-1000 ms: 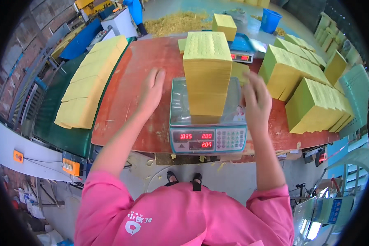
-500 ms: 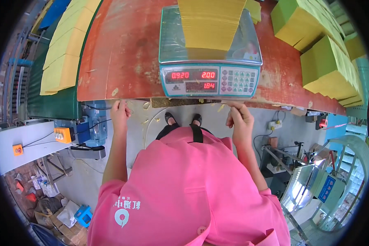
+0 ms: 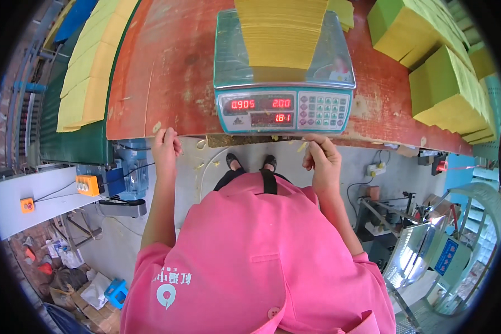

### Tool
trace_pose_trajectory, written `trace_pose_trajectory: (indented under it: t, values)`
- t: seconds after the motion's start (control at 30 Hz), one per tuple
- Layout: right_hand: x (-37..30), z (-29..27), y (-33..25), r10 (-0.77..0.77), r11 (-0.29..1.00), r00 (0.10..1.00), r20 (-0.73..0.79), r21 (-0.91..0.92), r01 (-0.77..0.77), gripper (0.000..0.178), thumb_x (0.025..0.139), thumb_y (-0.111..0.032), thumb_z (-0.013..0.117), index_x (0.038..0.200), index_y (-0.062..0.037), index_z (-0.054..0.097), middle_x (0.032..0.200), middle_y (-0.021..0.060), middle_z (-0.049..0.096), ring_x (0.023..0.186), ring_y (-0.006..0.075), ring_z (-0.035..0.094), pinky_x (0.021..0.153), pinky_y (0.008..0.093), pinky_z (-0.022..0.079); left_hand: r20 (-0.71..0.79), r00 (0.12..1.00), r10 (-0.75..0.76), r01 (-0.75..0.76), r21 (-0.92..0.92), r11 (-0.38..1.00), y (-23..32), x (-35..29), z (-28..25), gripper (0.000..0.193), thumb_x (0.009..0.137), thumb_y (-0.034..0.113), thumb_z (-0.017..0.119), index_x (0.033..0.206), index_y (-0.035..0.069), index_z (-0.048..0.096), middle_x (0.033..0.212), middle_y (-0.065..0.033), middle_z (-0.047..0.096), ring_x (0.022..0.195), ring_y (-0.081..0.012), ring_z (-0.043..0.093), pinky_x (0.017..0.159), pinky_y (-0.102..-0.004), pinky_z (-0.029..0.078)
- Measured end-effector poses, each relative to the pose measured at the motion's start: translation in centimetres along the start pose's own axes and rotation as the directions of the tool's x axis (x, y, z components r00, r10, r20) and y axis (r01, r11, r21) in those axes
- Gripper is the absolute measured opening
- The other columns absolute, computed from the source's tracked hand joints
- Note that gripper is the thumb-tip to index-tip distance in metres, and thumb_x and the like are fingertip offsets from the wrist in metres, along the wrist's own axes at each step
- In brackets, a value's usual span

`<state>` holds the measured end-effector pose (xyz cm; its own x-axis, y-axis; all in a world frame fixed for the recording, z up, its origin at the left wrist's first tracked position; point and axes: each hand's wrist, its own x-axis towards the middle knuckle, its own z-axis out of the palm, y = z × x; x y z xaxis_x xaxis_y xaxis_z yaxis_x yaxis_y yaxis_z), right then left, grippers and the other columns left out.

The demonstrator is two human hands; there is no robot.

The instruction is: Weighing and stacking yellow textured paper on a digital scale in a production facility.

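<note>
My left hand (image 3: 167,147) is at the near edge of the red tabletop, left of the scale, its fingers curled into a pinch. Below the scale's right front, my right hand (image 3: 324,158) is closed too, thumb and forefinger together near the table edge. Whatever either pinch holds, if anything, is too thin or hidden to make out. On the teal digital scale (image 3: 222,50), with red lit digits and a keypad, stands a tall stack of yellow paper sheets (image 3: 281,36). Neither hand touches the stack.
Yellow paper stacks line the green surface (image 3: 78,146) at left; more yellow-green stacks (image 3: 445,89) stand at the table's right. A water bottle (image 3: 132,172), orange control box (image 3: 87,185) and metal-framed machine (image 3: 412,250) stand around me. Scraps and cables lie on the floor.
The scale's lit reading has dropped slightly. My left hand has risen a little and shifted right; my right hand has moved slightly left. The view has shifted a bit.
</note>
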<state>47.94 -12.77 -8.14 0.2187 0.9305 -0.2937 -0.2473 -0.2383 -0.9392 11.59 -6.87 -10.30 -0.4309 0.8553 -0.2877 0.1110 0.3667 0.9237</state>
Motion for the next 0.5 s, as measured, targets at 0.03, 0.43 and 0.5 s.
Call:
trace_pose_trajectory:
  t: [0.03, 0.43, 0.5]
  values:
    - [0.0, 0.1, -0.2, 0.011, 1.0, 1.0, 0.003, 0.005, -0.011, 0.015, 0.097, -0.007, 0.052, 0.102, -0.0028, 0.065, 0.064, -0.0016, 0.052, 0.054, 0.0056, 0.048, 0.05, 0.0221, 0.037, 0.015, 0.998, 0.058, -0.058, 0.002, 0.998, 0.7, 0.2, 0.3, 0.024, 0.097, 0.026, 0.055, 0.083, 0.006, 0.057, 0.063, -0.0004, 0.054, 0.051, -0.0066, 0.047, 0.046, -0.0219, 0.034]
    - [7.6, 1.2, -9.3, -0.441, 0.896, 0.897, 0.021, -0.037, 0.442, 0.017, 0.097, -0.008, 0.054, 0.108, 0.0013, 0.063, 0.08, 0.0037, 0.061, 0.072, 0.0099, 0.059, 0.066, 0.0244, 0.048, 0.317, 0.882, 0.35, -0.215, -0.39, 0.895, 21.9, 4.5, 8.5, 0.051, 0.096, 0.049, 0.051, 0.125, 0.006, 0.053, 0.12, -0.0129, 0.057, 0.106, -0.0209, 0.056, 0.089, -0.039, 0.044]
    - [11.9, 1.8, -12.2, -0.502, 0.861, 0.859, 0.098, -0.036, 0.507, 0.023, 0.097, -0.011, 0.054, 0.115, 0.0008, 0.063, 0.096, 0.0059, 0.065, 0.087, 0.0124, 0.061, 0.078, 0.0267, 0.049, 0.484, 0.814, 0.321, -0.097, -0.43, 0.897, 25.5, 5.6, 10.4, 0.07, 0.09, 0.062, 0.052, 0.134, 0.007, 0.048, 0.135, -0.0144, 0.05, 0.121, -0.0243, 0.049, 0.097, -0.0468, 0.04]
